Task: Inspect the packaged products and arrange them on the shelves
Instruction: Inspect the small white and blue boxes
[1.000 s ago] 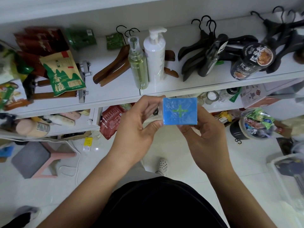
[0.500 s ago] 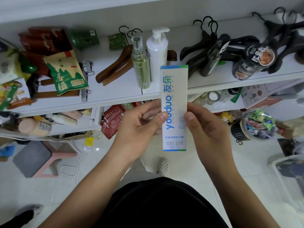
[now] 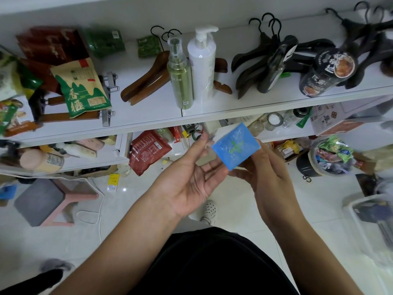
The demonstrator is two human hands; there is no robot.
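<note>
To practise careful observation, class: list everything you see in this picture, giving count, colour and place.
box: one, blue, green mark, held mid-frame
spray bottle: one, green, upright on top shelf
pump bottle: one, white, beside spray bottle
wooden hangers: several, brown, top shelf
black hangers: several, black, top shelf right
pouch: one, green and tan, top shelf left
stool: one, grey and pink, floor
left hand: one, open, beside box
right hand: one, holding box

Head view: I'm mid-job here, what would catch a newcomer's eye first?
The blue box, tilted at centre frame, gripped by the right hand while the left hand lies open, palm up, beside it. Behind, a white pump bottle and a green spray bottle stand upright side by side on the top shelf, with black hangers piled further right in view.
</note>
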